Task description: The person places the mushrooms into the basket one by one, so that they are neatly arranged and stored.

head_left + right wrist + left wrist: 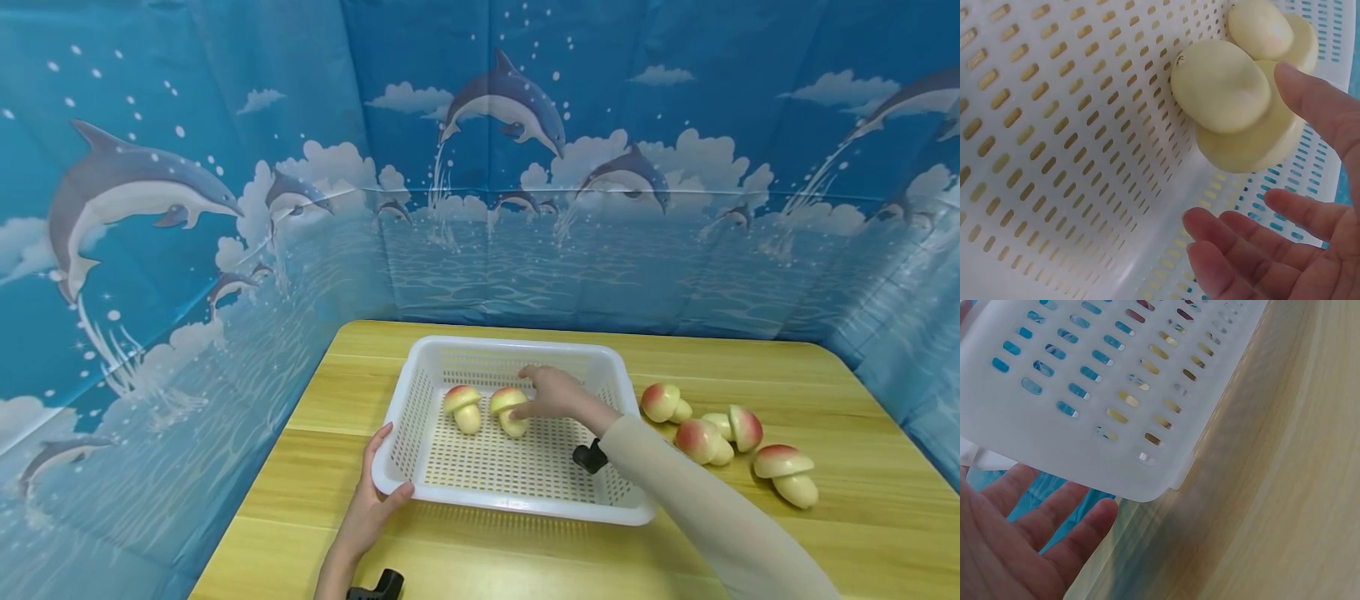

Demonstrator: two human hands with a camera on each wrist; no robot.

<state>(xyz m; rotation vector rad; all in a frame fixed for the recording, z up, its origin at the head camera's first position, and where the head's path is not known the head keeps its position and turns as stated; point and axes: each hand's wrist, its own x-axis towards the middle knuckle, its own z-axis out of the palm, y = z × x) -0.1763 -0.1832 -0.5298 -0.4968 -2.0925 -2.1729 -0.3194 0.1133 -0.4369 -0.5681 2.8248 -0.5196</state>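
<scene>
A white perforated plastic basket (525, 503) sits on the wooden table, with two toy mushrooms inside, cream-stemmed with red-and-yellow caps. My left hand (365, 508) holds the basket's near left corner, thumb at the front rim and forefinger at the left side. In the left wrist view, the other fingers (1082, 534) spread below the rim. Inside the basket, my right hand (553, 392) is beside the right mushroom (507, 402), its fingers apart. The right wrist view has the thumb overlapping that mushroom (1219, 87); contact is unclear. The left mushroom (463, 408) stands a short way off.
Several more toy mushrooms lie on the table right of the basket, among them one near the back (662, 403) and one farthest right (786, 473). My right forearm crosses the basket's right rim. A blue dolphin-print curtain (480, 250) encloses the table's back and sides.
</scene>
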